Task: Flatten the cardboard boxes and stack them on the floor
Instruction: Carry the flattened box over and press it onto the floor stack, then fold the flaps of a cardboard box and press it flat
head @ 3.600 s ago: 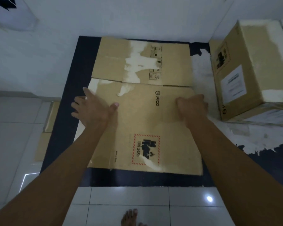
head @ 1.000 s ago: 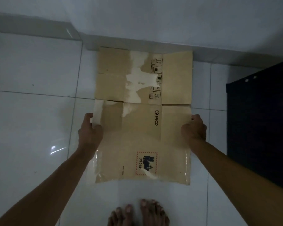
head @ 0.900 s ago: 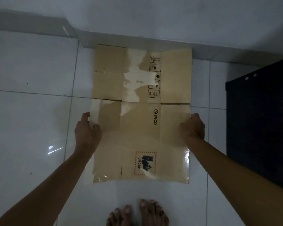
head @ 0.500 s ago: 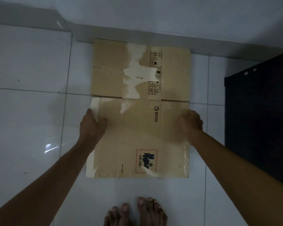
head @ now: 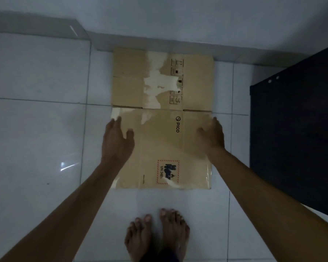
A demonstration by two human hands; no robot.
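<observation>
Dim light, one view, looking straight down. I see the box (head: 162, 118) flattened on the white tile floor (head: 36, 129), its far edge close to the foot of the wall (head: 159, 16); whether it touches the skirting I cannot tell. Near panel carries a "PICO" mark and a red-bordered "UN 3481" label. Far panels show a pale torn patch and a column of small handling symbols, too small to read.

Left hand (head: 116, 139) lies flat on the box near its left edge, fingers straight and close together, thumb spread inward. It holds nothing. The fingertips look blurred, so I cannot say how hard it presses.

Right hand (head: 211, 136) sits at the box's right edge, fingers bent down over the cardboard, thumb toward the middle. In this gloom I cannot tell whether the fingers hook around the edge or merely rest on top.

Both forearms run out of the frame at the bottom corners. Two bare feet (head: 157, 233) stand on the tile just near the box's near edge, not touching it; heels are cut off by the frame.

At right, a dark slab (head: 295, 129) fills the side, with two small pale dots near its top corner. Its surface is too dark to identify. It lies apart from the box, a strip of tile between.
</observation>
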